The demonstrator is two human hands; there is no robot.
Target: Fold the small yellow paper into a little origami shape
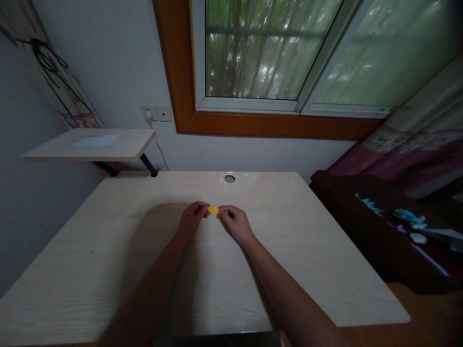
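Observation:
A small, flat yellow piece, perhaps folded paper (pixel 213 210), is held between both hands just over the light wooden desk (pixel 289 270). My left hand (pixel 192 218) pinches its left end between thumb and fingers. On the right end, the thumb and fingers of my right hand (pixel 236 221) are closed in the same way. The middle of the yellow piece shows between the fingertips; its two ends are covered by them. Its exact kind is too small to make out.
A raised shelf (pixel 137 144) with a white sheet (pixel 97 140) on it stands at the back left. Near the desk's back edge is a round cable hole (pixel 229 179). A dark cabinet (pixel 347 226) with assorted items stands at the right. Behind the desk are a wall socket (pixel 155 113) and a window.

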